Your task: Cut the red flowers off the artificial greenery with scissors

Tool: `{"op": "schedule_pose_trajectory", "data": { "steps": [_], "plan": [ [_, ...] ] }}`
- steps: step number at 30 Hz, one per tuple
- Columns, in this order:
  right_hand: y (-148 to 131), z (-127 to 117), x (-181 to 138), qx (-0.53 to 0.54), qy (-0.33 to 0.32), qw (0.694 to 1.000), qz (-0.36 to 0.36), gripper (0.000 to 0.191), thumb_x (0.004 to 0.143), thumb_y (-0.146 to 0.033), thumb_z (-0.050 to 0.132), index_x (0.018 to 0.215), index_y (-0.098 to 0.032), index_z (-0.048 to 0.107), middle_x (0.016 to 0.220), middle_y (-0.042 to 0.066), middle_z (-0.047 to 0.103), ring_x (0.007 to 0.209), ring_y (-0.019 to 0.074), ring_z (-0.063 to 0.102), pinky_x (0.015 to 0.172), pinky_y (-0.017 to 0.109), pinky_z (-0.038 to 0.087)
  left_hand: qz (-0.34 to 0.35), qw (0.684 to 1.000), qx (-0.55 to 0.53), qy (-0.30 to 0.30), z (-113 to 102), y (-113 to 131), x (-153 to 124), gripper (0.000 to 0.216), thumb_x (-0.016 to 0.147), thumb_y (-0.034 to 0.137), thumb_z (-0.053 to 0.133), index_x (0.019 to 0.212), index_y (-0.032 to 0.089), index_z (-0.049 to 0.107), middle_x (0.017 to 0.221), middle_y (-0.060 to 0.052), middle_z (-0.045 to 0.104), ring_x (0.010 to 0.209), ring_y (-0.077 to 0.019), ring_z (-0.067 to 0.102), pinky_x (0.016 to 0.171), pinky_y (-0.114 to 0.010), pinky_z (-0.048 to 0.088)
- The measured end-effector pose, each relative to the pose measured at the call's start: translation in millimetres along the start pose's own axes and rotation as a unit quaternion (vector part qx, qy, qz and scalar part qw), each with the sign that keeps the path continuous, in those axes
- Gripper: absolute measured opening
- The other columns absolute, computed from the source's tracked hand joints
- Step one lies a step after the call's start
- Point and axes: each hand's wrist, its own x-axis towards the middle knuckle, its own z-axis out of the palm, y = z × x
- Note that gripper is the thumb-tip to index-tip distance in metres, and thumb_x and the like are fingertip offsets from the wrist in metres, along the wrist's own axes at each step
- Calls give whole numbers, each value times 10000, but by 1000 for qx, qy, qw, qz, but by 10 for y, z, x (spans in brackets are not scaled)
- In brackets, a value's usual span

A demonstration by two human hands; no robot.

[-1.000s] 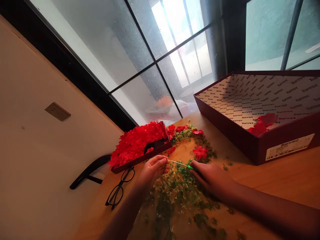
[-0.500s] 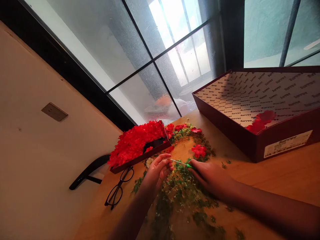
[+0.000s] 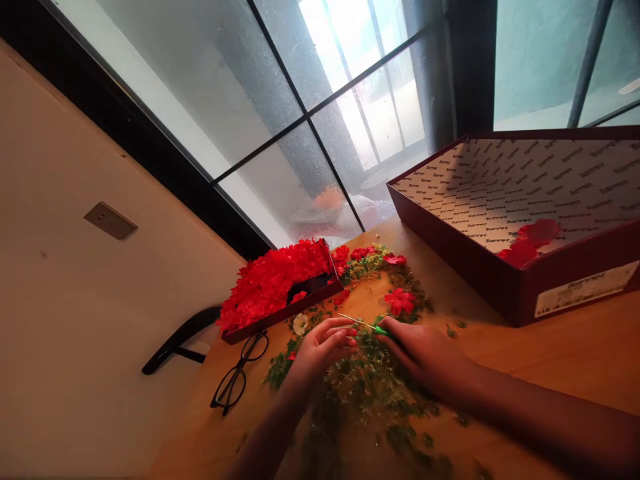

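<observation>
My right hand (image 3: 420,347) is closed round the green handle (image 3: 382,331) of a thin metal spike, which looks like an awl. Its shaft (image 3: 361,323) points left, toward my other hand. My left hand (image 3: 327,343) is just below the tip, fingers loosely bent and apart, with nothing visible in them. Under both hands lie small green plastic sprigs (image 3: 370,380), scattered over the wooden table (image 3: 500,373). A red artificial flower (image 3: 400,301) rests beyond my right hand, and a white flower (image 3: 301,324) lies just past my left.
A shallow box (image 3: 285,313) heaped with red flowers (image 3: 275,277) stands at the back left. Black-framed glasses (image 3: 235,380) lie in front of it. On the right, a large maroon box (image 3: 450,260) holds a few red petals (image 3: 537,233). Behind is a window (image 3: 305,117).
The fingers of my left hand have loosened from the shaft's tip and shifted slightly right and down. The tip now shows above them. My right hand has barely moved.
</observation>
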Motion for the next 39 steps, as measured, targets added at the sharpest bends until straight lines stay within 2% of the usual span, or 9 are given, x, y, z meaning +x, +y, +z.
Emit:
{"op": "schedule_pose_trajectory", "data": {
  "steps": [3,6,7,10,15,20,26,33,39],
  "plan": [
    [-7,-17,-17,78,4,997,-14,277,857,-354,233,890,-200,461,801,40,601,701,150,554,596,235,382,88,987,74,110,-358,62,71,262,694,310,519,896,144,542,863,-65,609,744,-142,586,724,-292,467],
    [-9,-37,-16,149,24,988,-21,274,843,-378,275,886,-207,485,839,32,599,752,147,553,651,229,413,193,917,251,242,-824,163,247,275,746,308,401,937,146,516,896,-72,597,748,-148,586,737,-308,455],
    [-10,-46,-9,171,36,984,-16,274,836,-387,292,885,-209,495,860,29,596,782,149,551,677,228,418,194,885,336,257,-964,193,324,287,765,305,351,946,158,518,915,-71,598,765,-152,584,732,-307,452],
    [-16,-76,19,231,54,971,6,298,820,-414,323,917,-212,519,956,31,576,880,160,530,765,243,414,172,867,406,231,-1229,242,576,194,691,273,465,798,181,598,872,-54,628,827,-196,563,769,-325,414],
    [-27,-110,49,259,37,965,37,343,806,-444,340,1004,-235,527,1093,35,519,1075,200,411,899,327,338,145,863,454,166,-1258,194,924,148,563,248,594,688,177,631,716,-36,643,718,-201,573,672,-288,414],
    [-1,-92,65,264,28,963,41,361,813,-445,321,1027,-237,524,1082,26,530,997,191,477,864,310,375,134,866,455,159,-1265,153,1046,117,542,262,605,591,159,577,583,-13,607,604,-177,569,559,-260,413],
    [56,-41,77,235,54,969,60,341,798,-444,363,997,-238,548,1045,10,561,964,183,509,798,254,417,162,863,432,206,-1448,266,954,267,617,310,554,821,144,514,812,-59,630,714,-159,594,600,-253,442],
    [59,-26,89,234,49,970,54,327,805,-436,356,976,-245,558,1056,2,560,988,186,499,797,263,418,162,768,541,301,-1739,301,747,133,681,245,487,783,171,532,838,-70,601,829,-214,551,738,-322,394],
    [52,-19,87,226,45,972,54,332,802,-440,359,975,-250,568,1075,1,553,1004,190,491,818,274,412,167,701,653,231,-1634,236,751,130,711,149,454,792,189,547,883,-63,576,901,-195,497,800,-296,351]
  ]
}}
